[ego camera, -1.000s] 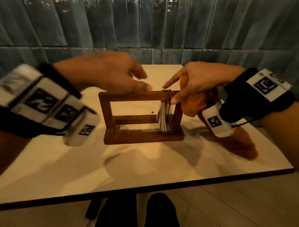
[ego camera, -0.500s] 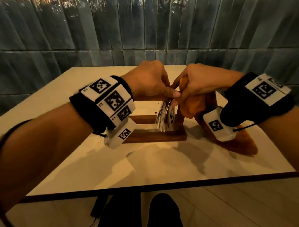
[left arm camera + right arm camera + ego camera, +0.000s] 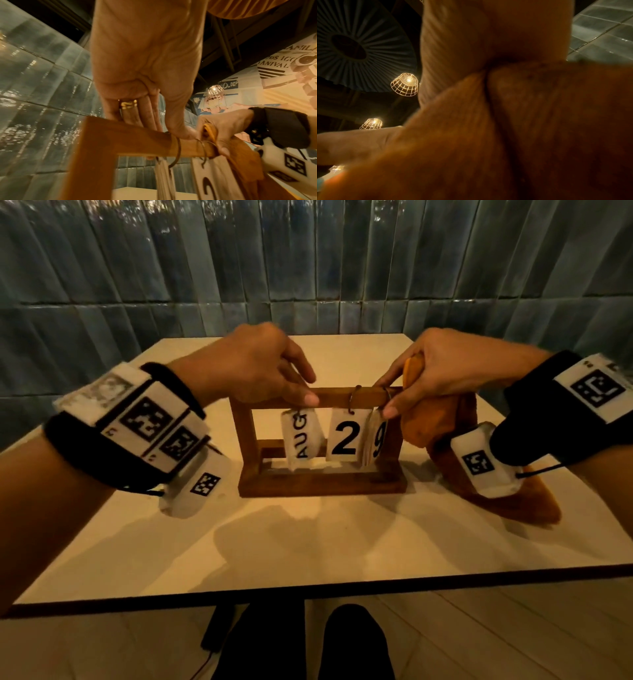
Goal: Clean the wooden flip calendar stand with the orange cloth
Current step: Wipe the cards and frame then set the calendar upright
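The wooden flip calendar stand point(image 3: 320, 483) stands upright in the middle of the table. Cards reading AUG point(image 3: 301, 436), 2 point(image 3: 344, 437) and 9 point(image 3: 376, 441) hang on rings from its top bar. My left hand point(image 3: 305, 392) pinches the top bar above the AUG card, thumb in front and fingers behind point(image 3: 154, 121). My right hand point(image 3: 390, 400) holds the bunched orange cloth point(image 3: 435, 419) against the bar's right end, fingertips by the rings. The cloth point(image 3: 522, 135) fills the right wrist view and trails down onto the table.
The light table point(image 3: 308, 549) has a dark front edge point(image 3: 342, 590) close to me. A grey tiled wall point(image 3: 308, 268) rises right behind its far edge. My legs show below the table edge.
The cards were bunched at the bar's right end; now they are spread along it. My left hand slid left along the bar with the AUG card. My right hand stayed at the right end.
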Tool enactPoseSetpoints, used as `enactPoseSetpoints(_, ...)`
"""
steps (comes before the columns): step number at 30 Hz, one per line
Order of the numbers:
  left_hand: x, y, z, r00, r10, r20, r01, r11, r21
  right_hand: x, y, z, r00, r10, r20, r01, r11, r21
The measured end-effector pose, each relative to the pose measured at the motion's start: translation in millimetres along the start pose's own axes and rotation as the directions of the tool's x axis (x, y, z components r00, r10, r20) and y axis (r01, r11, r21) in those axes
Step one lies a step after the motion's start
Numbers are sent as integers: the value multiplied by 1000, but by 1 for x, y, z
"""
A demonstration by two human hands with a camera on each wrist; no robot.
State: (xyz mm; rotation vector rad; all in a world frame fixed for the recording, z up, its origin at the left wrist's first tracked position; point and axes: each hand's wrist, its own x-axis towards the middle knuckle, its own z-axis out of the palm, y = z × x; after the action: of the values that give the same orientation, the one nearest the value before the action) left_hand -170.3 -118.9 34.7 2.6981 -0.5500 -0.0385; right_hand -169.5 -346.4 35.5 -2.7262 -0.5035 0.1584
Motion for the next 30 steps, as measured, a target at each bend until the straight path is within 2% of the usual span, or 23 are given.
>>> enactPoseSetpoints(6,-19,-36,-20,994,-104,44,104,994,-11,-3,3,1,999,32,34,-34,997,67)
enactPoseSetpoints(9,-21,-38,-22,994,-91,64,91,996,4,-4,2,0,998,42,37,-45,996,79)
enactPoseSetpoints(14,-7,-11,-14,996,67,54,-71,994,87,-3,-3,0,997,70,25,-71,997,40)
enactPoseSetpoints(18,13,25,8,967,244,67,-251,960,123,-3,-7,1,994,106,0,-106,994,10)
enactPoseSetpoints(23,25,41,22,940,336,57,-341,924,174,-6,-9,4,986,150,-78,-150,989,4)
enactPoseSetpoints(26,24,35,17,954,298,41,-300,939,169,-7,-10,6,983,152,-105,-152,988,6)
enactPoseSetpoints(30,17,20,3,973,204,103,-219,963,157,-5,-10,8,982,140,-129,-141,990,1)
